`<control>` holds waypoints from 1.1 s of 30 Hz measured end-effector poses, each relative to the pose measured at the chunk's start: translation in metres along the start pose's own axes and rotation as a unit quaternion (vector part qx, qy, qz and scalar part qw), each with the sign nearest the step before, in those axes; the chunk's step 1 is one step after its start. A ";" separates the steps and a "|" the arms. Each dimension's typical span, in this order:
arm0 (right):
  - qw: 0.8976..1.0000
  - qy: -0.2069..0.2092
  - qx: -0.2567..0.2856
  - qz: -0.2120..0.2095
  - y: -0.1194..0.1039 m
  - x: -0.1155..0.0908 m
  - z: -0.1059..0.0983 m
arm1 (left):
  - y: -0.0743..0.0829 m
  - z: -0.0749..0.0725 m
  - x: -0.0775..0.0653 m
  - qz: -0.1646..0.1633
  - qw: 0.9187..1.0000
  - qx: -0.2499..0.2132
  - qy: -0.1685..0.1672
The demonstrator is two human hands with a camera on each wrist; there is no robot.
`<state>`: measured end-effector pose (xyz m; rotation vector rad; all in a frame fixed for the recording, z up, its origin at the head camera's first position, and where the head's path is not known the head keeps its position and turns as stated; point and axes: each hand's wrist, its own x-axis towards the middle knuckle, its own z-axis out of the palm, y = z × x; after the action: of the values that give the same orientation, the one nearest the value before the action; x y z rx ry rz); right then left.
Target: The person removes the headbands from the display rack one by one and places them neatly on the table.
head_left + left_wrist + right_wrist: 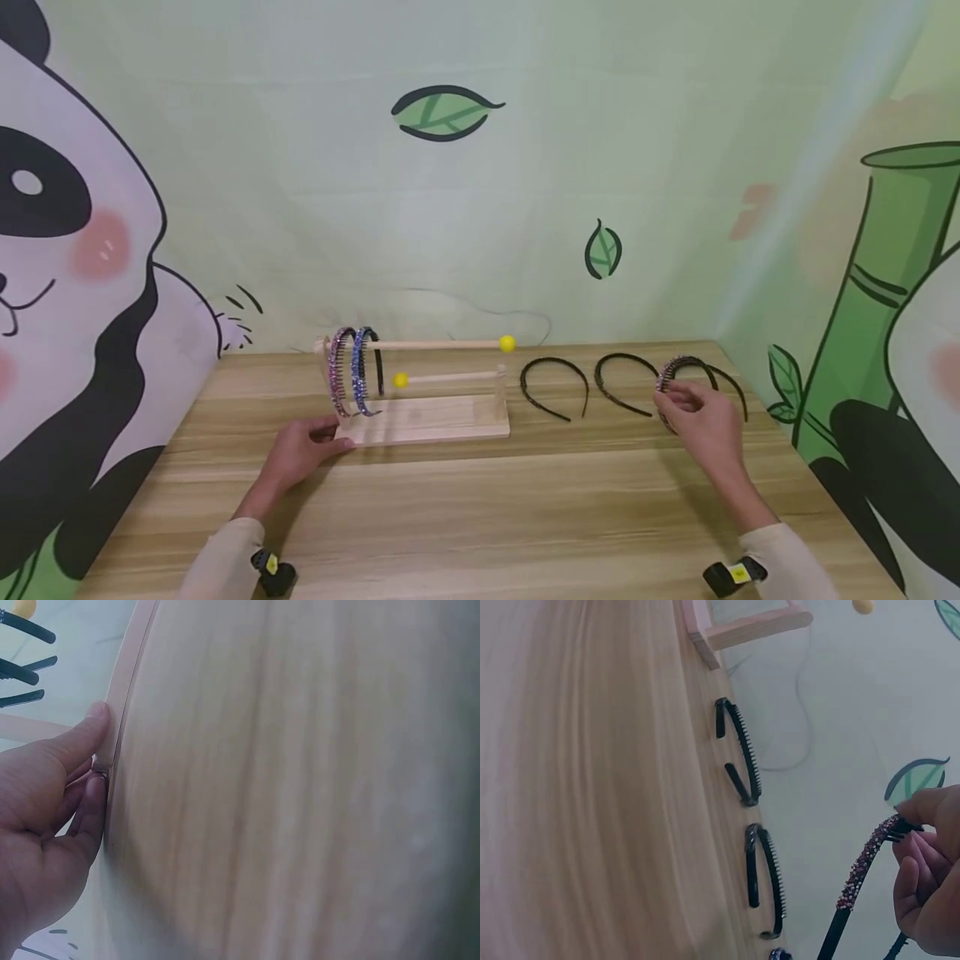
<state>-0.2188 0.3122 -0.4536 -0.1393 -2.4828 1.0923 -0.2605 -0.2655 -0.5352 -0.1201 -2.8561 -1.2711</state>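
In the head view, a wooden rack (431, 432) with two dowel bars stands left of centre. My left hand (303, 450) pinches the near left corner of its base; the left wrist view shows thumb and fingers at that corner. A pink beaded headband (337, 375) and a blue beaded headband (358, 375) hang on the upper bar's left end. At the right, my right hand (705, 425) holds up another beaded headband (667, 375) between thumb and fingers. Its pinkish beads and black end (834, 934) show in the right wrist view.
Right of the rack, a dark headband (555, 360) and a second dark headband (628, 357) lie on the wooden table (480, 517). A further headband (733, 385) is partly behind my right hand. Yellow balls (507, 343) cap the bars. A printed backdrop (315, 183) rises behind the table.
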 end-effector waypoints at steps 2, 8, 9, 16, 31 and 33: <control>1.000 0.006 -0.013 0.004 0.005 -0.001 -0.002 | 0.000 0.000 0.000 -0.003 1.000 0.000 -0.001; 0.999 -0.003 -0.039 0.032 0.020 -0.007 -0.008 | -0.001 0.001 0.001 0.002 1.000 0.004 0.001; 0.998 -0.006 -0.045 0.035 0.022 -0.008 -0.009 | -0.001 0.001 0.001 0.002 1.000 0.003 0.001; 0.996 -0.017 -0.074 0.053 0.038 -0.016 -0.017 | -0.002 0.002 0.002 -0.001 1.000 -0.002 -0.003; 0.988 -0.044 -0.130 0.077 0.069 -0.024 -0.032 | -0.003 0.000 0.002 0.002 1.000 0.001 -0.002; 0.987 -0.043 -0.137 0.075 0.072 -0.025 -0.032 | -0.003 0.000 0.002 0.000 1.000 0.000 -0.002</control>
<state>-0.1883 0.3772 -0.4947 -0.3719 -2.7285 0.8228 -0.2625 -0.2674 -0.5372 -0.1234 -2.8584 -1.2714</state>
